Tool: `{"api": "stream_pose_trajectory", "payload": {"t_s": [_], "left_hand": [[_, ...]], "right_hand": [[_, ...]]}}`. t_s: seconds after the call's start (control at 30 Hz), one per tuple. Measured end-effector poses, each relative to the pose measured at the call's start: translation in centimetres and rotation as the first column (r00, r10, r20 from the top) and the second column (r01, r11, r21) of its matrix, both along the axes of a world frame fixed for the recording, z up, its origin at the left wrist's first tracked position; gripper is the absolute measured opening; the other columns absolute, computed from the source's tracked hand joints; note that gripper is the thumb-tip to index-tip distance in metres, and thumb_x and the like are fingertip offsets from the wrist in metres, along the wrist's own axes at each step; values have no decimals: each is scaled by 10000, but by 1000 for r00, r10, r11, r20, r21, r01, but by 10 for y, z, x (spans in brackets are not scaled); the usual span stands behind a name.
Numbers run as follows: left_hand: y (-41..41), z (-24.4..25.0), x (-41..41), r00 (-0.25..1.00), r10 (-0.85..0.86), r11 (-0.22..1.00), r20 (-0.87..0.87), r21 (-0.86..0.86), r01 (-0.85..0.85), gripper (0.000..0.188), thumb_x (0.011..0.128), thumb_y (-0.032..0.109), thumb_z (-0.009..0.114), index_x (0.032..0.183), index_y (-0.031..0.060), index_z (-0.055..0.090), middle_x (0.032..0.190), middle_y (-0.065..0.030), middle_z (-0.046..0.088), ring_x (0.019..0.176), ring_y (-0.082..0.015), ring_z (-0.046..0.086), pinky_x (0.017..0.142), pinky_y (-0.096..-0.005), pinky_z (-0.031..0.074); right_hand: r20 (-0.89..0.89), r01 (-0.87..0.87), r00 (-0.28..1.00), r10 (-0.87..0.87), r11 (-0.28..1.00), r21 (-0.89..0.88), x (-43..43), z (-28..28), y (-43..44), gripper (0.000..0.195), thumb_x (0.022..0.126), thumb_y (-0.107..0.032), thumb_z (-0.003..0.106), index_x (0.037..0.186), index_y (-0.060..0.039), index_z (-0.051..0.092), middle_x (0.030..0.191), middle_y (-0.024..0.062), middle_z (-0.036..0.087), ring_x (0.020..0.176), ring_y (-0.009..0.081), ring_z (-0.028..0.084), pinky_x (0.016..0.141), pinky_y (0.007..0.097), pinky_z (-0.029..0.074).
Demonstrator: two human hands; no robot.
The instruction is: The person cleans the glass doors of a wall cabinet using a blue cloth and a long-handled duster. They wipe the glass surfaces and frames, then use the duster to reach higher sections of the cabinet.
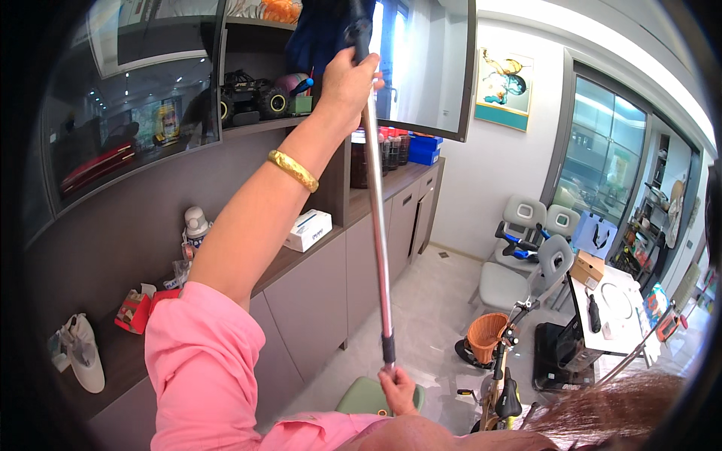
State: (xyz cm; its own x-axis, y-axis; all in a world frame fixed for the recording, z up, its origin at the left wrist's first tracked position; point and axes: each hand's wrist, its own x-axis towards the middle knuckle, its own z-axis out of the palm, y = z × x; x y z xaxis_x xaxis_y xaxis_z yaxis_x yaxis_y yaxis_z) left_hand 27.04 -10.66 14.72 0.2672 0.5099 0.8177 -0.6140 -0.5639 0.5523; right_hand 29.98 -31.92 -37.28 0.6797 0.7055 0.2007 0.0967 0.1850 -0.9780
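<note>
My left hand (347, 79), with a gold bangle on its wrist, grips the dark upper part of a long metal pole (375, 197). Beside the pole's top, a dark blue cloth (316, 36) hangs in front of the open wall cabinet; how it is attached cannot be told. My right hand (399, 389) is closed around the pole's lower end, below a black collar, above a green stool (361, 394). The pole slants slightly. Left of the cloth, a black toy truck (248, 96) with big wheels stands on the cabinet shelf (259, 128).
An open glass cabinet door (423, 67) is right of the pole. A tissue pack (308, 230), a bottle (196, 222) and a white shoe (86, 355) lie along the counter. Dark jars (395, 151) stand further back. At right are grey chairs (499, 282), a bicycle (496, 366) and a white table (615, 338).
</note>
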Motion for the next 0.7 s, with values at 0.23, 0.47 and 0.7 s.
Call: {"api": "stream_pose_trajectory", "payload": {"t_s": [0.23, 0.47, 0.7], "left_hand": [[-9, -81, -36, 975, -143, 972, -168, 162, 171, 597, 890, 146, 625, 1400, 12, 346, 1187, -138, 549, 1078, -182, 540, 913, -307, 462], [4, -234, -162, 848, -398, 915, -352, -76, 397, 455, 930, 80, 551, 1354, 5, 404, 1021, -136, 648, 910, -176, 638, 755, -302, 528], [43, -325, -254, 910, -232, 916, -344, -391, 86, 316, 931, 96, 555, 1214, -35, 505, 870, -157, 680, 777, -214, 678, 633, -304, 552]], "right_hand": [[59, 20, 998, -37, 963, 267, 49, 163, 80, 197, 975, -191, 508, 939, -20, 597, 596, -26, 498, 430, 44, 421, 380, 197, 324], [112, -68, 994, 15, 871, 486, 78, 340, 160, 194, 984, -283, 502, 951, -91, 503, 593, -22, 473, 409, 52, 401, 354, 203, 320], [201, -41, 976, -90, 822, 569, 89, 485, 215, 271, 974, -366, 504, 969, -96, 524, 659, -10, 481, 443, 63, 400, 346, 216, 311]]}}
